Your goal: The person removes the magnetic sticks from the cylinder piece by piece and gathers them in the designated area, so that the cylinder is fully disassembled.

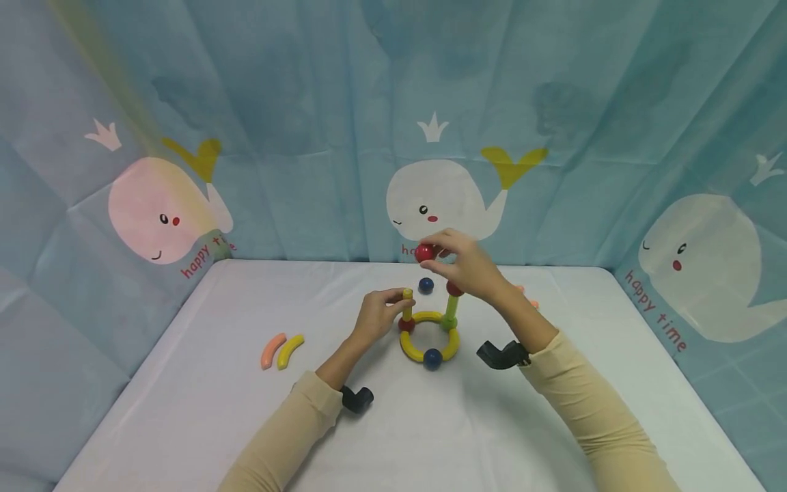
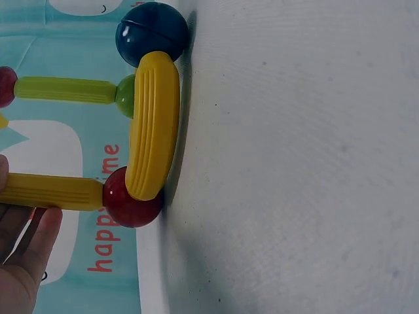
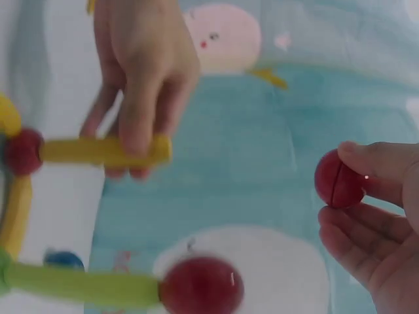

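Note:
My left hand [image 1: 375, 318] pinches an upright yellow rod [image 1: 408, 309] that stands on a red ball joint [image 1: 406, 324]. With its thumb and fingertips, my right hand [image 1: 470, 265] holds a loose red ball [image 1: 424, 253] above and apart from the rod's top. The rod rises from a ring of curved yellow pieces [image 1: 411, 350], joined by a blue ball [image 1: 432, 359] at the front and a green ball [image 1: 449, 322] at the right. On the green ball stands a green rod [image 3: 85, 284], topped by another red ball [image 3: 201, 286], partly behind my right hand in the head view.
Behind the ring lies a loose blue ball [image 1: 426, 285]. To the left are a curved orange piece [image 1: 273, 351] and a curved yellow piece [image 1: 290, 352]. Small orange pieces [image 1: 533, 305] show beyond my right forearm. A whale-print curtain [image 1: 295, 191] hangs behind the white table [image 1: 203, 383].

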### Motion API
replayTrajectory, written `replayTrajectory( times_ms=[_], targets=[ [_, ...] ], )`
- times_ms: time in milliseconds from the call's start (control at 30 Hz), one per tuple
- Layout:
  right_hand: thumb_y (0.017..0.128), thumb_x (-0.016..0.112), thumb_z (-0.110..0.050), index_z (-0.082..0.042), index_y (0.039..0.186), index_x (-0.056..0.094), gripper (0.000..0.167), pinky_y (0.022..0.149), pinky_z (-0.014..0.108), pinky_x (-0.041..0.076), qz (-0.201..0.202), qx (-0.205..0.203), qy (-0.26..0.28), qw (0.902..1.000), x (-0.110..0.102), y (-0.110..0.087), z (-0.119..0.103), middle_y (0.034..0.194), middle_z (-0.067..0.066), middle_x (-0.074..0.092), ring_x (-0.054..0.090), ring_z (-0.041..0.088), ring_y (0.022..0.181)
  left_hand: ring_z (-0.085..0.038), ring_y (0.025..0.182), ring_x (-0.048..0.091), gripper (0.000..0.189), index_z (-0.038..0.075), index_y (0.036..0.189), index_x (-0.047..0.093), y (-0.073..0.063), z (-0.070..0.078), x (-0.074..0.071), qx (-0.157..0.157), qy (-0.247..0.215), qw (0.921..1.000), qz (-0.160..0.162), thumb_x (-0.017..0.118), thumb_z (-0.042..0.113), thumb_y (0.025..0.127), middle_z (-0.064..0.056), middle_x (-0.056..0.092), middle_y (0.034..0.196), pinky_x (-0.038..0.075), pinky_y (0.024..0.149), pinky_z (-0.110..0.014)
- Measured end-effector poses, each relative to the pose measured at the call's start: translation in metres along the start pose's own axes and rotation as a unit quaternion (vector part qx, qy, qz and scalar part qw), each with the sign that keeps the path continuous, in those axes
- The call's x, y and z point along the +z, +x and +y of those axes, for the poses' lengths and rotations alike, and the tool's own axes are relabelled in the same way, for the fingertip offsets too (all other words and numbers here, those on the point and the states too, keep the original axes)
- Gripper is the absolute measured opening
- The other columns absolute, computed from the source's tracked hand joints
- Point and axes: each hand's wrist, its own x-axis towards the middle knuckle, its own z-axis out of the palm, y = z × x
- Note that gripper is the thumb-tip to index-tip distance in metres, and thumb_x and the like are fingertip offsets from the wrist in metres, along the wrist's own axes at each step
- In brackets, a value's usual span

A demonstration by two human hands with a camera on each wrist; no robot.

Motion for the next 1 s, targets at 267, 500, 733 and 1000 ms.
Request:
replayTrajectory(
  times_ms=[267,500,733,1000],
  targets=[
    [0.084,0.074,-0.007,0.005,0.120,0.064,0.039,0.085,0.046,0.057,0.046,0.112,0.047,0.9916,-0.016,-0.008,0.044,0.110,0.020,0.067,0.067,0.032,0.095,-0.026,0.105,0.069,0.034,0.006,0.116,0.071,0.000,0.001,0.001,-0.021,0.004,0.9997,0.008,0.070,0.026,0.089,-0.009,0.076,0.102,0.054,0.095,-0.040],
    [0.089,0.071,-0.014,0.003,0.124,0.063,0.040,0.088,0.049,0.056,0.024,0.206,0.046,0.9772,-0.004,-0.024,0.089,0.112,0.022,0.068,0.066,0.035,0.100,-0.026,0.108,0.068,0.036,0.005,0.117,0.070,0.000,0.003,0.001,-0.023,0.006,0.9997,0.007,0.071,0.027,0.088,-0.010,0.075,0.105,0.053,0.097,-0.040],
    [0.090,0.070,-0.017,0.001,0.126,0.062,0.041,0.091,0.047,0.055,-0.016,0.269,0.059,0.9611,0.026,-0.034,0.128,0.116,0.020,0.068,0.065,0.034,0.106,-0.026,0.106,0.068,0.036,0.005,0.117,0.070,0.001,0.003,0.002,-0.018,0.009,0.9998,0.007,0.071,0.027,0.088,-0.009,0.076,0.103,0.053,0.097,-0.040],
    [0.089,0.066,-0.010,0.003,0.126,0.061,0.040,0.089,0.043,0.056,-0.068,0.305,0.076,0.9470,0.056,-0.038,0.144,0.122,0.024,0.064,0.062,0.036,0.110,-0.025,0.105,0.068,0.037,0.005,0.118,0.070,0.002,0.002,0.003,-0.020,0.009,0.9997,0.007,0.071,0.027,0.088,-0.009,0.076,0.102,0.054,0.096,-0.040]
  ],
)
